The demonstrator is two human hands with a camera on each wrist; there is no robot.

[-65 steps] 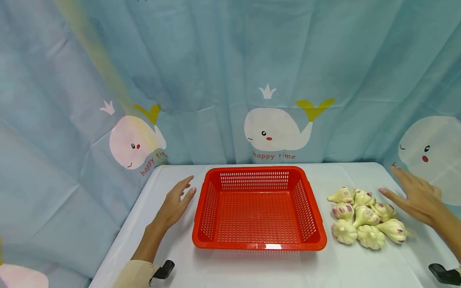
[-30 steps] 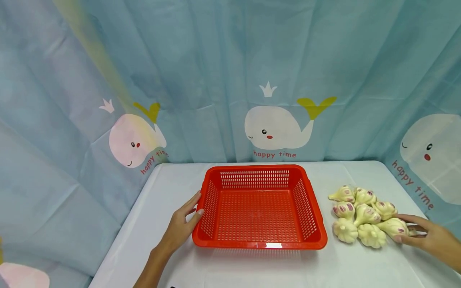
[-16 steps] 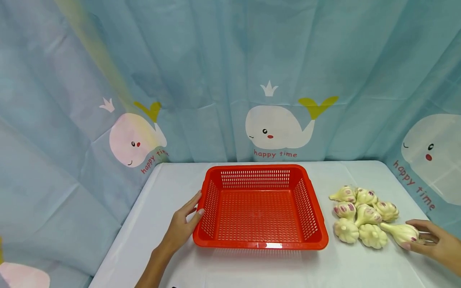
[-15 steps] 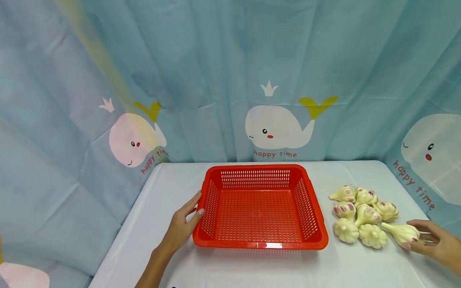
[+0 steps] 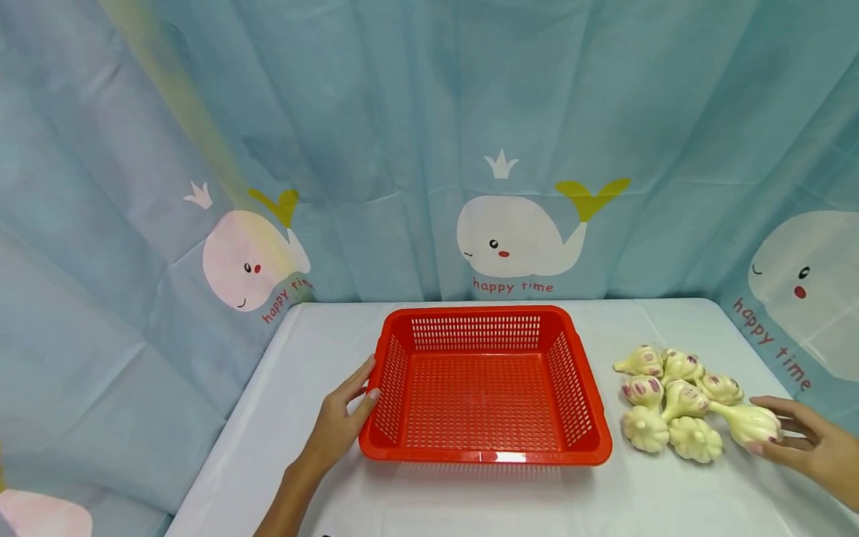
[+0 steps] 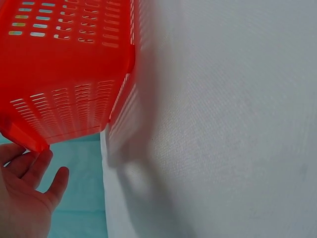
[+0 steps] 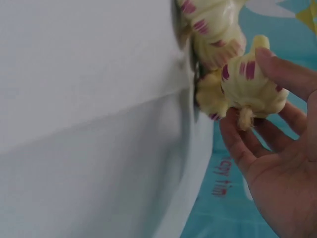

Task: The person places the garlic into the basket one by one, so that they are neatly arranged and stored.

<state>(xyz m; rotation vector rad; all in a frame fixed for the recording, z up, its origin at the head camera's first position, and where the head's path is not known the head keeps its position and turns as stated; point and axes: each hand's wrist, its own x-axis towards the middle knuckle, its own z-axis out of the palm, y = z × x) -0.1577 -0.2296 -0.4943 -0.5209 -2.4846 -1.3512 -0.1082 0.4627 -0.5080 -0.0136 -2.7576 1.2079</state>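
Note:
In the head view, a red plastic basket [image 5: 476,403] stands mid-table with nothing inside. My left hand [image 5: 334,426] rests against its left side, fingers fairly straight. The left wrist view has the fingertips touching the basket's rim [image 6: 29,136], with the thumb held apart. At the right, my right hand [image 5: 815,447] holds a garlic bulb [image 5: 751,424] between thumb and fingers, its neck pointing left toward the other bulbs. Purple streaks and a short root tuft show on this garlic bulb [image 7: 252,84] in the right wrist view.
Several more garlic bulbs [image 5: 684,399] lie clustered between the basket and my right hand. The white-covered table [image 5: 470,500] ends at a blue curtain [image 5: 376,149] with whale prints, which also hangs along both sides.
My left hand has moved right onto the basket's side. My right hand came down, took the nearest-right garlic bulb, drew it slightly right, and now has it a little farther back.

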